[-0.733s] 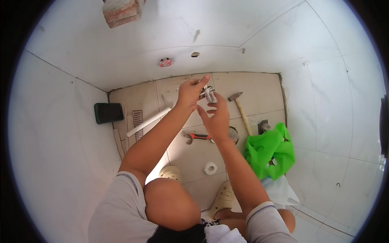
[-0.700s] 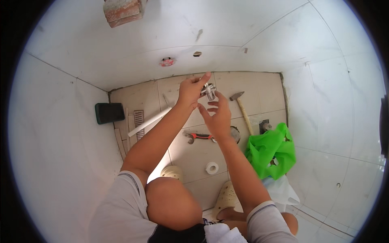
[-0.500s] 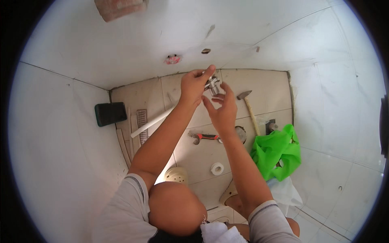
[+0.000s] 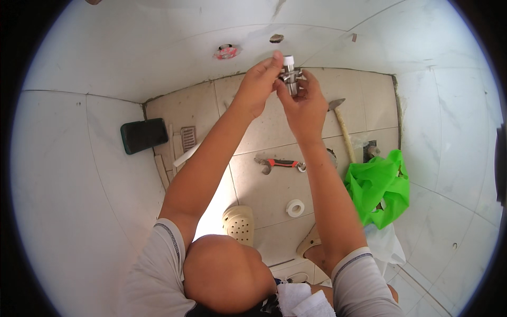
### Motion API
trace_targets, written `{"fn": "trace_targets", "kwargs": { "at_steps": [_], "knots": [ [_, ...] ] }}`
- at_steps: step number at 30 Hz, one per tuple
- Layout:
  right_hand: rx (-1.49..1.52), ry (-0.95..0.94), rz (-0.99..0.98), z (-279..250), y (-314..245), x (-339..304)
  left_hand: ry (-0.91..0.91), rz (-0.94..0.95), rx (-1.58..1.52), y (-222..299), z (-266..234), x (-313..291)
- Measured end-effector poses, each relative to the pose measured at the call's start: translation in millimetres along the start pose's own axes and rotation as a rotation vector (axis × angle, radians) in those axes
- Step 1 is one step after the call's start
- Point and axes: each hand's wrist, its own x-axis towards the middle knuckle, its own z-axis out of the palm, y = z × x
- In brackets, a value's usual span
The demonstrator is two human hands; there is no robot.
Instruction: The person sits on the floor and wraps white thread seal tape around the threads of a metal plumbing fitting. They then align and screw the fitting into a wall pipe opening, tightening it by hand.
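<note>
Both hands are held out in front of me near the base of the far wall, around a shiny chrome angle valve (image 4: 290, 79). A white band wraps its upper end, like thread tape. My left hand (image 4: 260, 83) pinches the valve from the left, thumb pointing up beside the white end. From below and the right, my right hand (image 4: 306, 108) closes its thumb and fingers round the lower chrome body. Just beyond the hands, the wall has a dark hole (image 4: 276, 38) and a round opening with a red and white piece (image 4: 227, 52) in it.
A red and black wrench (image 4: 281, 163) and a white tape roll (image 4: 295, 208) lie on the tiled floor. At right are a hammer (image 4: 344, 127) and a bright green bag (image 4: 377, 185). Leftward lie a phone (image 4: 143, 135), a drain grate (image 4: 188, 138) and a white pipe (image 4: 185, 156).
My right hand has closed from loosely spread fingers onto the valve's lower body. The valve now stands more upright, showing its white end. The view has shifted, and both hands sit higher in it.
</note>
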Motion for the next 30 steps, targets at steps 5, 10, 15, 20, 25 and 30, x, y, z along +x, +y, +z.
{"fn": "trace_targets", "kwargs": {
  "at_steps": [5, 10, 15, 20, 25, 30],
  "knots": [
    [-0.032, 0.014, 0.016, 4, -14, 16, -0.047, -0.002, -0.187, 2, -16, 19],
    [-0.062, 0.012, -0.053, 12, -23, 28, -0.027, -0.085, -0.303, -1, -17, 27],
    [-0.098, -0.012, -0.036, 17, -25, 33, 0.031, -0.074, -0.381, 0, -15, 25],
    [-0.106, -0.004, -0.016, 20, -27, 35, 0.066, -0.052, -0.426, 4, -13, 21],
    [-0.115, -0.003, 0.023, 20, -31, 38, 0.076, -0.048, -0.437, 4, -13, 24],
    [-0.127, 0.007, 0.017, 21, -34, 39, 0.025, -0.029, -0.467, 0, -15, 27]
  ]
}}
